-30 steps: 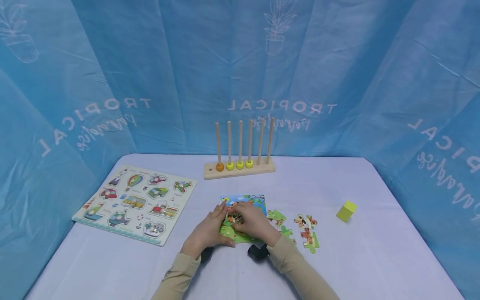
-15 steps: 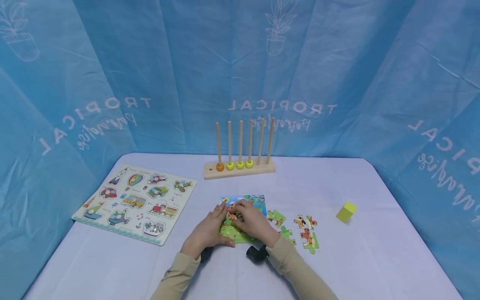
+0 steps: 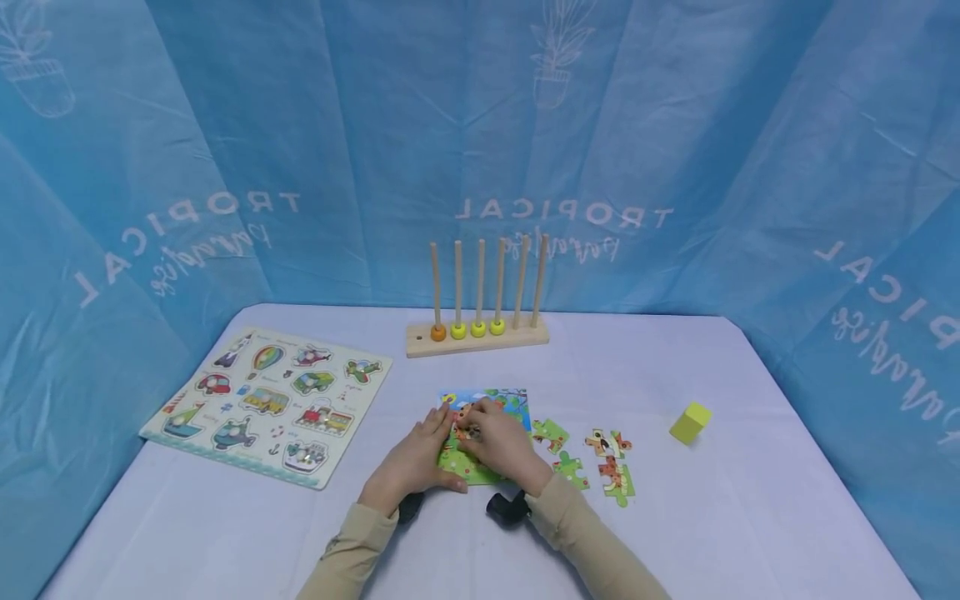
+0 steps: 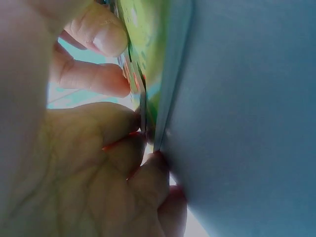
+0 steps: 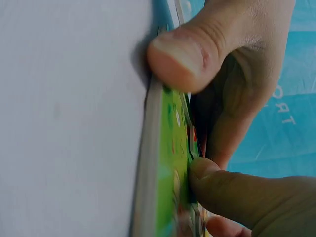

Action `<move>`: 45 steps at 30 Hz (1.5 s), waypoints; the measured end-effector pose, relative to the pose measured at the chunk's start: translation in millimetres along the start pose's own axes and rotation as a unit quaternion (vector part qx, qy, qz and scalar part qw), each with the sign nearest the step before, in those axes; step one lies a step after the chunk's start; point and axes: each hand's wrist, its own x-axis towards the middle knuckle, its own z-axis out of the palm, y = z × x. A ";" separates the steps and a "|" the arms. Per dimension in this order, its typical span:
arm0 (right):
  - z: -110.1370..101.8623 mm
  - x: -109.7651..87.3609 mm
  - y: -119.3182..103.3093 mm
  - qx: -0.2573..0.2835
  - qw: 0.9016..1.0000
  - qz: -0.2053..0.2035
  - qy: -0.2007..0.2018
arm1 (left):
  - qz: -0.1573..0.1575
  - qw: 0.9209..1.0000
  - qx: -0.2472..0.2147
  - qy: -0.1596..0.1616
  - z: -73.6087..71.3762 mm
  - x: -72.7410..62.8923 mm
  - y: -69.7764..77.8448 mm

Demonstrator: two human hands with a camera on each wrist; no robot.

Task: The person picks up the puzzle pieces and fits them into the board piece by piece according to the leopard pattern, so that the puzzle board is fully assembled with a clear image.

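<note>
In the head view a small picture puzzle board (image 3: 480, 475) with green grass and blue sky lies mid-table. My left hand (image 3: 416, 458) rests along its left side, fingers stretched out and thumb near the front edge. Over the board, my right hand (image 3: 504, 443) has curled fingers, with thumb and forefinger pinching a puzzle piece (image 4: 143, 111), which they mostly cover. In the right wrist view, the right thumb (image 5: 222, 190) presses close to pieces on the board. Loose puzzle pieces, among them a green piece (image 3: 572, 471) and a spotted animal piece (image 3: 617, 477), lie to the right.
A vehicle peg puzzle (image 3: 277, 404) lies at the left. Behind stands a wooden peg rack (image 3: 517, 337) with an orange bead (image 3: 438, 333) and several yellow ones. At the right sits a yellow-green block (image 3: 690, 423). Blue curtain (image 3: 375, 150) encloses the table.
My right hand has shifted slightly left over the board, uncovering more of the loose green piece beside it. The left hand keeps its place at the board's side.
</note>
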 end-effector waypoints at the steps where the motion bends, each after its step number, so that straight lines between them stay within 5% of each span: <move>1: 0.5 -0.1 -0.5 -0.001 1.000 0.001 0.001 | 0.002 1.000 0.000 -0.001 0.1 -0.3 -0.4; 6: 2.6 0.1 0.3 0.009 1.000 0.014 -0.004 | 0.009 1.000 -0.003 -0.004 0.6 -1.2 -1.1; 9: 1.1 1.5 4.9 0.064 0.997 0.019 -0.032 | 0.010 1.000 -0.001 -0.002 -0.3 -1.9 -0.5; 13: -9.4 1.3 18.4 0.188 0.979 0.035 -0.068 | 0.010 1.000 0.000 -0.002 -1.5 -2.3 0.7; 16: -20.6 -3.3 31.8 0.238 0.969 0.048 -0.054 | 0.005 1.000 0.002 -0.004 -1.5 -2.3 1.3; 26: -50.8 -36.3 86.4 0.225 0.965 0.134 -0.011 | -0.001 1.000 0.001 -0.008 1.2 0.3 -0.4; 33: -64.5 -56.4 121.2 0.260 0.957 0.071 -0.109 | -0.001 1.000 -0.004 -0.004 2.7 0.6 0.5; 38: -69.8 -61.0 130.3 0.274 0.952 0.031 -0.134 | -0.004 1.000 -0.012 -0.003 3.6 -0.2 1.5; 45: -70.4 -60.0 121.7 0.222 0.965 0.073 -0.123 | -0.005 1.000 -0.006 0.000 2.8 -0.3 -0.1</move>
